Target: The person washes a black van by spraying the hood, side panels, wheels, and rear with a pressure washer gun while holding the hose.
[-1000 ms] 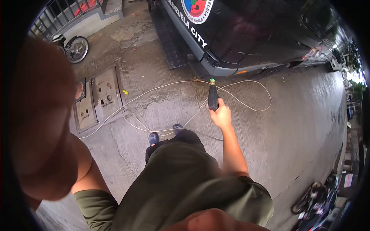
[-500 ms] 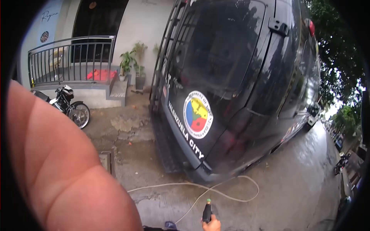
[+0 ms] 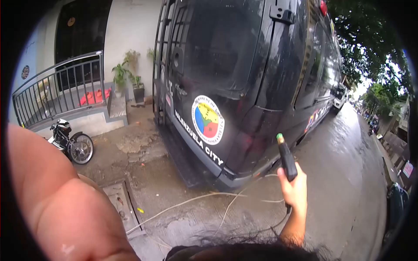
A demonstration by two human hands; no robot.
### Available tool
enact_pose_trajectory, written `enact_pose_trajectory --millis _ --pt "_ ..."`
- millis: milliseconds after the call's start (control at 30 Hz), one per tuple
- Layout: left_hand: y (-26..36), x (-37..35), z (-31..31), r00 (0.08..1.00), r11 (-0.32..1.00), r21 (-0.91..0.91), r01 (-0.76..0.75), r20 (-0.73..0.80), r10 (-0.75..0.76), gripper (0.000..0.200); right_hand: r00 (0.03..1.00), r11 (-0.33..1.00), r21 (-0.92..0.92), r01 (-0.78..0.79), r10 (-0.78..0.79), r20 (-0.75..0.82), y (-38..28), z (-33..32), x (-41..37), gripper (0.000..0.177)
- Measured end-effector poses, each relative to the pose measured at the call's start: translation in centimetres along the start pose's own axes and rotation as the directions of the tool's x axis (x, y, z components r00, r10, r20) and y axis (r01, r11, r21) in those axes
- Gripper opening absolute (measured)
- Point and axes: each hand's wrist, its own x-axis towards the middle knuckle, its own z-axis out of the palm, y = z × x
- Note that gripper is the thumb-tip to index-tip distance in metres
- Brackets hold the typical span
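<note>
My right hand is wrapped round a black spray gun with a green tip, held up in front of the rear corner of a dark van. A thin hose runs over the wet ground below. Very close to the camera, my left hand fills the lower left. Its fingertips are out of view, so whether it is open or closed does not show.
A motorcycle stands at the left by a railing and steps. Potted plants are near the wall. A drain cover lies at lower left. The wet road runs along the right, with a white vehicle farther off.
My right hand has risen with the spray gun and moved to the right. The van and surroundings have shifted left in view. My left hand sits slightly lower in view.
</note>
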Motion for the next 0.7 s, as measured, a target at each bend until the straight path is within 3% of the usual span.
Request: enact_pose_trajectory --millis 133,200,300,500,567,667,700 --pt "-0.6 -0.1 0.7 1.000 0.999 -0.032 0.009 0.018 -0.008 0.051 0.998 0.999 0.024 0.039 -0.040 0.049 0.3 2.1 5.9 0.038" --pt "0.7 -0.5 1.5 1.000 0.999 -0.039 -0.018 -0.006 0.018 0.051 0.996 1.000 -0.006 0.005 -0.005 0.088 -0.1 2.6 5.2 0.042" --pt "2.2 -1.7 2.0 0.997 1.000 0.006 0.000 -0.072 0.000 0.052 0.982 0.978 -0.098 0.182 -0.177 0.059 0.7 4.8 6.3 0.048" --pt "2.2 -1.4 1.7 0.994 1.000 -0.002 -0.019 -0.110 0.018 0.052 0.986 0.988 -0.145 0.059 -0.035 0.165 -2.7 5.7 6.0 0.048" --pt "2.6 -1.3 1.2 0.992 1.000 0.008 -0.026 -0.123 0.026 0.053 0.987 0.977 -0.167 0.129 -0.110 0.120 -1.2 6.2 7.2 0.048" --pt "2.0 -1.9 0.7 0.981 1.000 0.021 0.020 -0.196 -0.016 0.053 0.984 0.976 -0.214 0.029 0.010 0.177 -2.0 4.2 7.5 0.050" --pt "2.2 -2.7 0.5 0.971 0.998 0.037 0.052 -0.234 -0.042 0.053 0.990 0.974 -0.210 0.090 -0.064 0.128 -1.3 3.8 7.8 0.050"
